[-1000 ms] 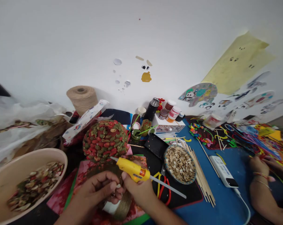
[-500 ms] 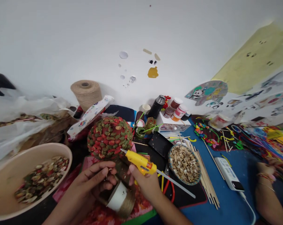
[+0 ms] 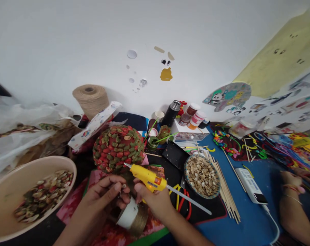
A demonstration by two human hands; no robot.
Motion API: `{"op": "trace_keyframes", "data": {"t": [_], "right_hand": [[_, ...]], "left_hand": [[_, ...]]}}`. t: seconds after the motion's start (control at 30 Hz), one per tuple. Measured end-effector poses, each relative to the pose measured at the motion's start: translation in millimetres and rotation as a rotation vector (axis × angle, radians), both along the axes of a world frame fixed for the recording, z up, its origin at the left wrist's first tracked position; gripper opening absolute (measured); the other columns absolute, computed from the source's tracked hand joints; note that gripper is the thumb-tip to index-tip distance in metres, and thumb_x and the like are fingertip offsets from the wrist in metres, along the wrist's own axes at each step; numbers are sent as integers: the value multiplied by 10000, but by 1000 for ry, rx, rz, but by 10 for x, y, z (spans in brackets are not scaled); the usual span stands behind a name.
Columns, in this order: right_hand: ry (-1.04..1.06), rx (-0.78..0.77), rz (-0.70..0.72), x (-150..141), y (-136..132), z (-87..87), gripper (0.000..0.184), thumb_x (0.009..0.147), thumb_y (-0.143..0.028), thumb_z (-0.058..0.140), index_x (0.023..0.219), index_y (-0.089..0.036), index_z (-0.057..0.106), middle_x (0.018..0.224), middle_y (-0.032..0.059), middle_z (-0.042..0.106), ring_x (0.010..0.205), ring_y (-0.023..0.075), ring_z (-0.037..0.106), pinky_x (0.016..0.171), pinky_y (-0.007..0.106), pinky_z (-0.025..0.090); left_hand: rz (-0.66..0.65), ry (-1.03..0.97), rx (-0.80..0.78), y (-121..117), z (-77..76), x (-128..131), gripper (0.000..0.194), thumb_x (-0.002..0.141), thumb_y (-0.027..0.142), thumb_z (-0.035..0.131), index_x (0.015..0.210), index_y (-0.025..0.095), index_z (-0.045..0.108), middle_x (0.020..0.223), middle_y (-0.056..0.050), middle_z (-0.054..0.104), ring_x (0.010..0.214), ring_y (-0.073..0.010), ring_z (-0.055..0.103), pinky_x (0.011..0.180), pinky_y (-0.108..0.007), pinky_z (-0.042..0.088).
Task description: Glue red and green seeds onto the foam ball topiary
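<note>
My right hand [image 3: 155,200] is wrapped round a yellow hot glue gun [image 3: 148,177], its nozzle pointing left and a long glue stick [image 3: 189,199] sticking out of its back. Just left of the nozzle, my left hand [image 3: 106,194] pinches a small pale shell [image 3: 124,186], mostly hidden by the fingers. Behind both hands sits a ball covered in red and green shells [image 3: 119,148], with a reddish-brown patch bare on top. Below the hands lies a tilted white cup [image 3: 127,213] with twine [image 3: 139,222] wound round one end.
At left stands a beige basin [image 3: 34,164] of coloured shells; at right, a bowl of plain shells [image 3: 202,176] beside wooden sticks [image 3: 225,191]. A twine spool [image 3: 92,100], black thermos [image 3: 171,114] and paint jars [image 3: 196,119] line the wall. Another person's arm [image 3: 293,205] rests beyond a power strip [image 3: 252,186].
The glue gun has shifted slightly left, its nozzle nearer my left hand. My left hand keeps its pinch, and the shell shows a little more. The view has tilted slightly.
</note>
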State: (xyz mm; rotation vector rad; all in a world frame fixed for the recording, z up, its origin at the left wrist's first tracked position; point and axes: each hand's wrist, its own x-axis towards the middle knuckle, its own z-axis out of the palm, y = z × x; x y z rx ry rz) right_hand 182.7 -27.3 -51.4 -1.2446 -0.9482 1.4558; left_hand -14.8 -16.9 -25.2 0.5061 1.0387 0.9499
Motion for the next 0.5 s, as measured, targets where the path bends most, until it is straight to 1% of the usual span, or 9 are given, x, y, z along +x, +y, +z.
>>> {"op": "trace_keyframes", "data": {"t": [0.07,0.13,0.27,0.37,0.5], "right_hand": [[25,14,9,-28,1,0,663,746,-820,999,991,-227,833,760,5,785,596,183,708,630,318,671],[44,37,27,-57,1,0,629,769,-783,1005,1001,-226,826,816,9,806,606,161,695,631,294,659],[56,51,26,-91,9,24,594,784,-742,1003,1007,-230,802,817,-6,788,573,137,644,600,277,630],[22,46,-7,-92,23,56,567,789,-729,995,984,-235,797,797,-10,762,576,142,637,606,283,628],[-12,54,2,-86,30,34,573,815,-773,954,917,-240,768,748,-9,724,594,162,644,620,300,631]], "left_hand": [[-64,-3,18,-15,-27,22,559,702,606,1092,966,195,820,752,-42,798,655,-199,734,607,-263,578],[-100,21,43,-24,-55,36,571,747,660,1048,995,208,802,701,-22,771,610,-184,693,575,-250,533],[-134,101,116,-24,-80,55,571,822,710,977,1028,217,776,644,-10,744,541,-162,619,538,-241,477],[-168,160,165,-20,-66,56,595,821,761,952,1005,227,768,659,-16,756,544,-173,643,526,-243,491],[-203,262,184,-7,13,40,603,779,787,960,971,239,798,740,-41,798,641,-228,734,556,-276,573]]}}
